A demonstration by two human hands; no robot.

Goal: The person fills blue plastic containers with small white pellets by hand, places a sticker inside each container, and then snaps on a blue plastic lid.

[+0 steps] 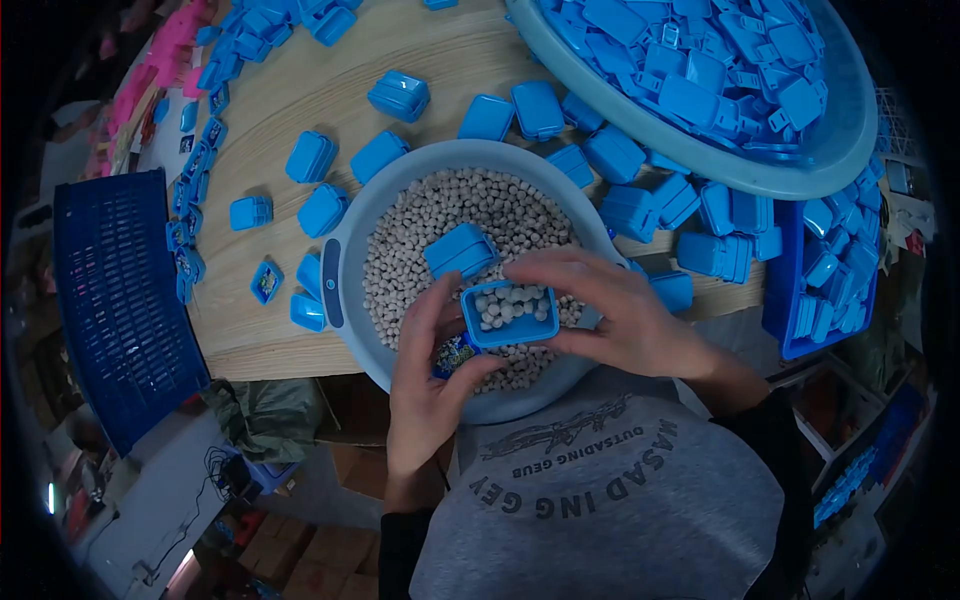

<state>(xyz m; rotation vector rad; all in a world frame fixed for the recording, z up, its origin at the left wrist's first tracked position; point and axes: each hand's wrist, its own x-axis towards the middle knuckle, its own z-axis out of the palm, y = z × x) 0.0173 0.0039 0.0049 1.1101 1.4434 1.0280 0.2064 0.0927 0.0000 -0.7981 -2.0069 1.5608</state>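
Above a grey basin (352, 215) of small round beige pellets (420, 215), my right hand (625, 310) grips a small open blue box (510, 338) between thumb and fingers. Similar pellets partly fill that box. On its other side, my left hand (425, 375) is curled around a blue piece with a printed picture (456, 353), its thumb by the box's lower edge. Whether the printed piece is joined to the box is hidden. Another blue box (460, 250), closed, lies on the pellets just beyond my hands.
A large tub (850, 150) heaped with blue plastic parts (690, 70) stands at the upper right. Several blue boxes (400, 95) are scattered over the wooden table (260, 330). Left is a dark blue crate (120, 300); right, a blue bin (785, 325) of boxes.
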